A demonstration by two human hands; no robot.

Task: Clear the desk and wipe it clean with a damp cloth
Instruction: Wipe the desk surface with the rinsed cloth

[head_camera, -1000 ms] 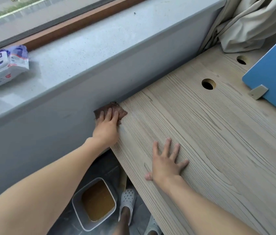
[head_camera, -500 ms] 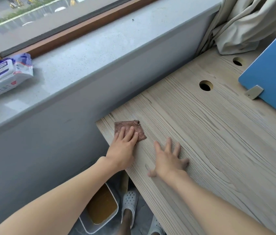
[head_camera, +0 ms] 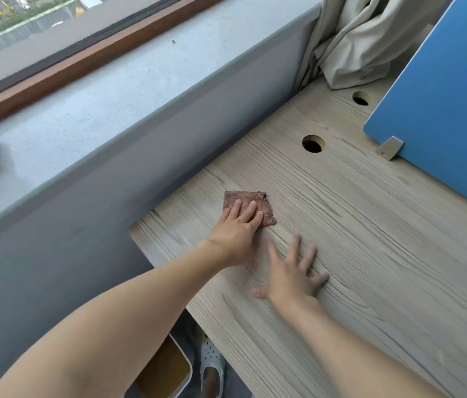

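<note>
left hand [head_camera: 233, 235] flat, fingers straight, pressing cloth [head_camera: 251, 206] on desk [head_camera: 370, 254]; right hand [head_camera: 291, 278] splayed alongside, empty. desk cleared; wiping underway, far stretch left.

free: desk [head_camera: 370, 254] middle | blocked: wall [head_camera: 83, 225] left; blue panel [head_camera: 442, 110] right; curtain [head_camera: 355, 38] seemingly on far corner

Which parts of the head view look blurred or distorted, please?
Head view: the right hand is softly smeared at its fingers, while the left hand and the cloth under it are sharper; head view: the wide lens slightly bows the windowsill edge; head view: daylight is even, with only soft shadows on the desk.
</note>
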